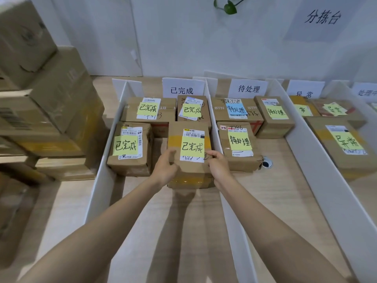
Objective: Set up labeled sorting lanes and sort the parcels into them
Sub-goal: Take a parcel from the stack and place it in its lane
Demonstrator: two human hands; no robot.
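A cardboard parcel [190, 176] with a yellow note reading 已完成 sits in the leftmost lane, between two white dividers. My left hand [165, 166] grips its near left corner, and my right hand [218, 166] grips its near right corner. Three more parcels with the same note lie in this lane: one to the left [130, 160] and two behind [149, 111], [192, 111]. A white lane sign [181, 89] reading 已完成 stands at the back. The neighbouring lane holds three parcels marked 待处理 [239, 158] under its own sign [248, 88].
White dividers [230, 201], [318, 180], [98, 184] run along the wooden table. A third lane on the right holds parcels [346, 156] under a sign [305, 89]. Large cartons [51, 111] are stacked at the left. A cable hole [266, 163] lies in the second lane.
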